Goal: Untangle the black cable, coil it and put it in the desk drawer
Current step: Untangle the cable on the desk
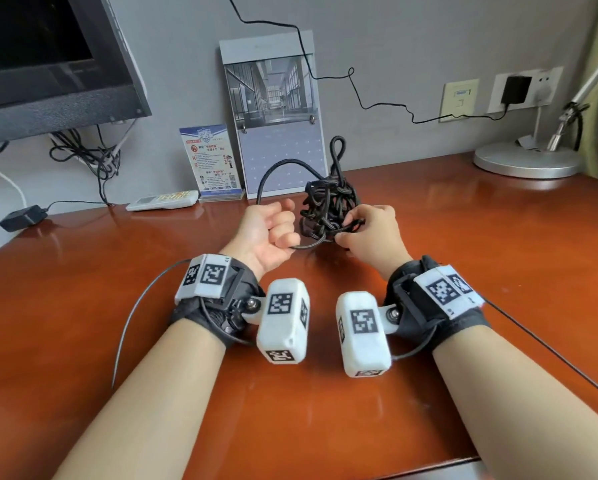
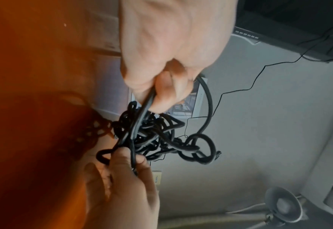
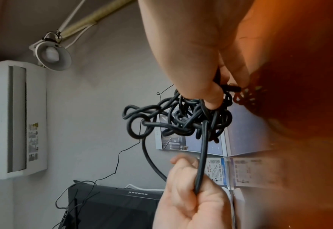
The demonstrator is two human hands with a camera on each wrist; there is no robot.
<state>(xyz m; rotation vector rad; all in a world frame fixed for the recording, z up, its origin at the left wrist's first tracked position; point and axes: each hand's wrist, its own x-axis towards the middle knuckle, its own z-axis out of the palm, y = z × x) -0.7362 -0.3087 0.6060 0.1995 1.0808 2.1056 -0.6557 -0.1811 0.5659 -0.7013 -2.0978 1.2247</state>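
Observation:
The black cable (image 1: 328, 206) is a dense knotted clump held just above the red-brown desk (image 1: 290, 393), between my two hands. My left hand (image 1: 268, 233) is a fist round one strand; that strand arcs up and back into the clump. My right hand (image 1: 370, 233) pinches a loop at the clump's right side. The left wrist view shows the cable (image 2: 157, 139) running out of my left hand (image 2: 161, 86) to my right hand (image 2: 126, 164). From the right wrist I see the tangle (image 3: 181, 119) under my right hand (image 3: 210, 93), and my left hand (image 3: 191, 193) gripping the strand.
A monitor (image 1: 48, 64) stands back left with cords below it. A remote (image 1: 162, 200), a card (image 1: 211, 161) and a calendar (image 1: 276, 116) line the wall. A lamp base (image 1: 526, 161) sits back right. A thin wire runs to a plugged charger (image 1: 515, 90).

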